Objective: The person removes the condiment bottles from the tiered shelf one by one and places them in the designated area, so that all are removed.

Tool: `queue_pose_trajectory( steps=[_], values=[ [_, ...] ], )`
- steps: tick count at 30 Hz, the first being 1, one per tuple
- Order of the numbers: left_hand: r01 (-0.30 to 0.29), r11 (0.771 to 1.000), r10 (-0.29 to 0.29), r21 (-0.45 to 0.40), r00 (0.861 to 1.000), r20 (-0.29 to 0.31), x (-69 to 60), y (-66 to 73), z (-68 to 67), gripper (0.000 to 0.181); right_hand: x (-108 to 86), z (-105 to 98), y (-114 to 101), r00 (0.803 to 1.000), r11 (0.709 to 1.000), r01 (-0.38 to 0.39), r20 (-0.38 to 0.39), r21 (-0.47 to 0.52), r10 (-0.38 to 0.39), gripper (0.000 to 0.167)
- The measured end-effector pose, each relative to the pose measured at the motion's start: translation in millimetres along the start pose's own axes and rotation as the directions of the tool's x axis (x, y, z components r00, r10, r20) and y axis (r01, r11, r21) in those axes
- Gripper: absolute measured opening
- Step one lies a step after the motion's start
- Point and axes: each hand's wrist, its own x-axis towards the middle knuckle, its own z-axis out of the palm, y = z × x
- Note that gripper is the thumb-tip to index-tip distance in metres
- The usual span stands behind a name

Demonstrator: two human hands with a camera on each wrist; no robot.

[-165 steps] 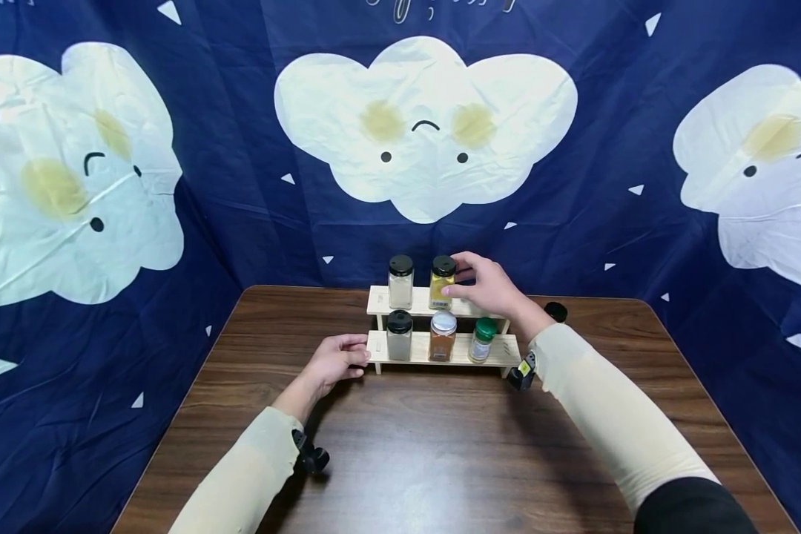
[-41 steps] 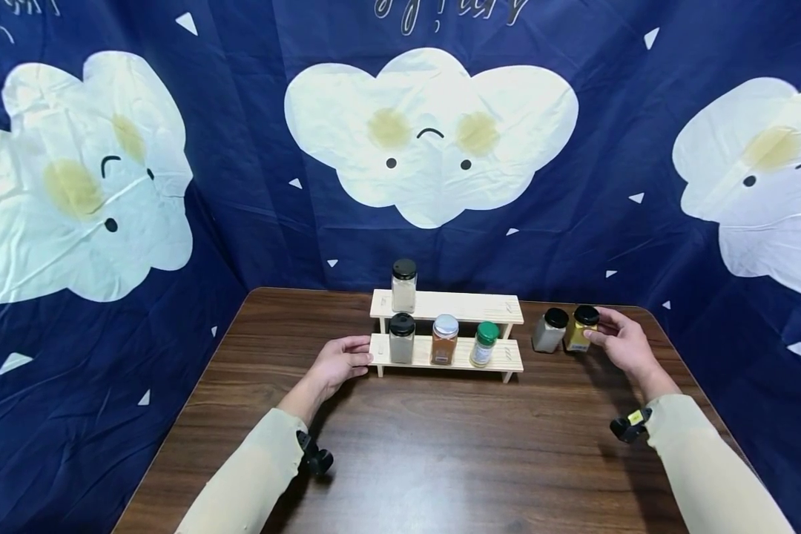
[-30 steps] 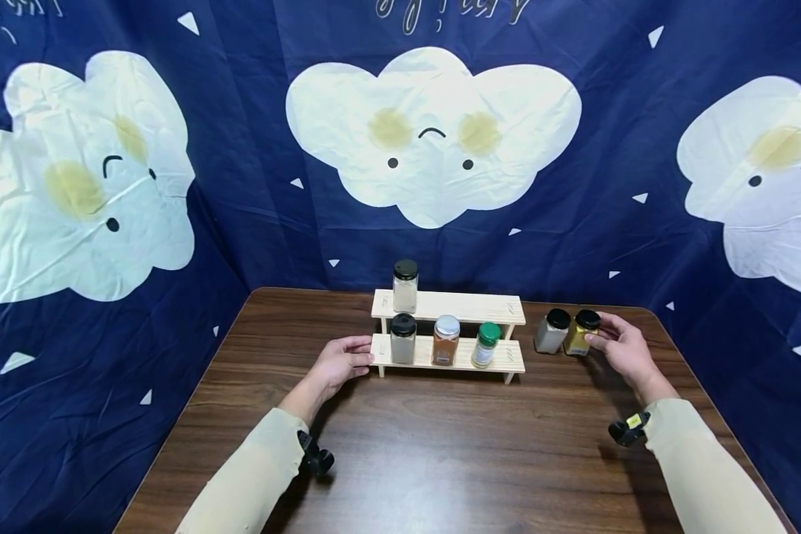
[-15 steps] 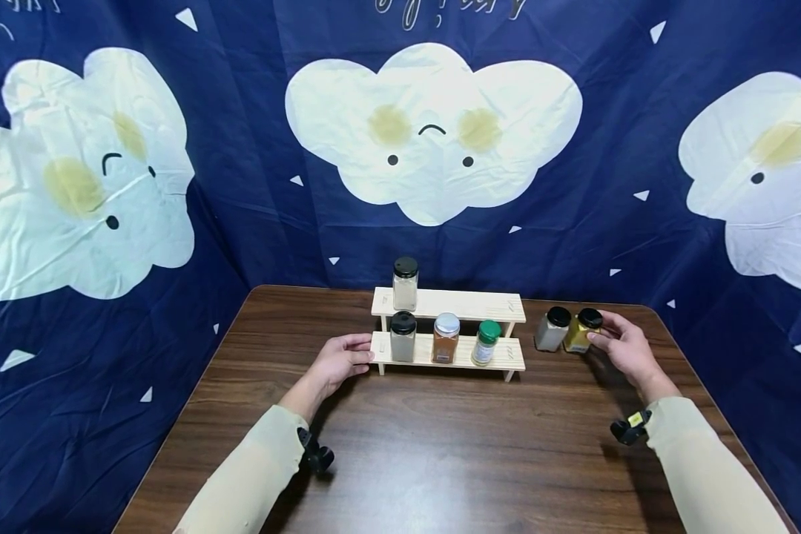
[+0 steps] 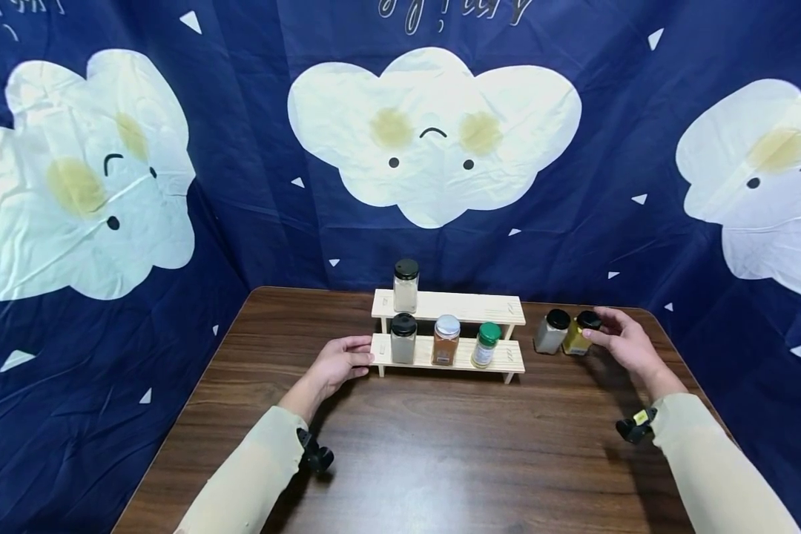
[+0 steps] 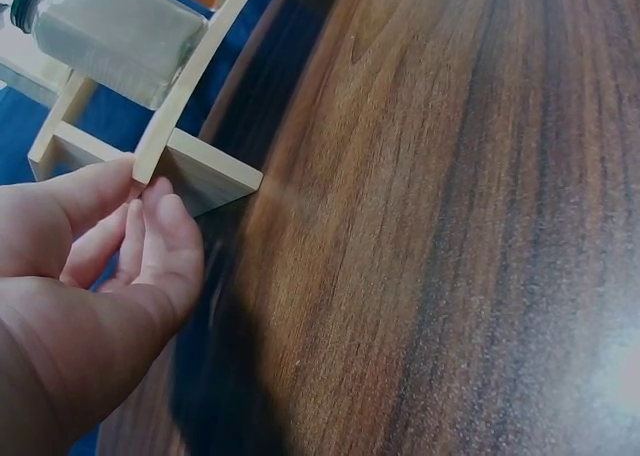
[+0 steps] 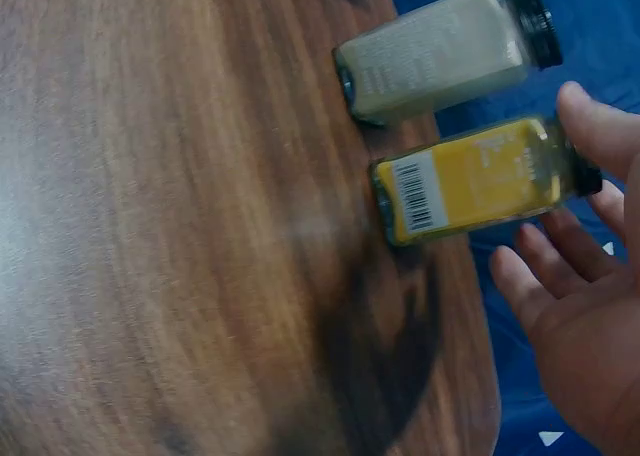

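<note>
My left hand [image 5: 337, 363] pinches the left end of a two-tier wooden spice rack [image 5: 454, 304]. In the left wrist view, the thumb lies against the board's edge [image 6: 160, 146] with fingertips curled beneath. My right hand [image 5: 630, 345] is beside a yellow spice jar [image 7: 480, 184] with a black lid, which stands upright on the table. In the right wrist view, the thumb is close to the jar's neck and the other fingers are spread apart from its far side. A grey spice jar [image 5: 551, 334] with a black lid stands just left of the yellow one.
The upper tier bears one pale jar [image 5: 406, 288] at its left. On the lower tier stand a grey jar [image 5: 403, 341], a reddish-brown jar [image 5: 445, 343] with a silver lid, and a small green-capped jar [image 5: 485, 347]. Blue cloth [image 5: 254, 222] hangs behind the wooden table [image 5: 440, 445].
The yellow jar has gone from the upper tier to the table, right of the grey jar. Lately my right fingers have loosened around it. My left hand keeps its place on the rack.
</note>
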Motion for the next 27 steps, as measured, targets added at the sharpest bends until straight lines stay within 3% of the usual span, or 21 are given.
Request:
queue_pose_trajectory(
  steps=[3,10,14,21,27],
  values=[
    [-0.004,1.0,0.004,0.002,1.0,0.011,0.3,-0.7,-0.9,0.054,1.9,-5.6,-5.6,1.0,0.999,-0.005,-0.017,-0.042,0.004,0.073],
    [0.001,1.0,-0.001,0.017,1.0,0.008,1.4,0.6,-1.2,0.053,7.8,-12.4,-23.0,0.985,0.998,0.065,-0.162,-0.013,-0.066,0.06],
    [0.0,1.0,0.0,0.032,1.0,0.003,0.9,2.8,0.3,0.054,12.1,-12.3,-42.1,0.978,0.996,0.076,-0.192,-0.043,-0.083,0.058],
    [-0.007,0.999,0.006,0.052,1.0,0.008,-0.9,6.2,2.9,0.055,25.1,-1.8,-81.1,0.986,0.99,0.098,-0.126,-0.101,-0.11,0.061],
    [-0.001,0.998,0.0,0.062,1.0,0.017,0.0,5.2,2.1,0.055,33.7,18.8,-111.2,0.991,0.99,0.127,-0.039,-0.062,-0.13,0.065]
  ],
)
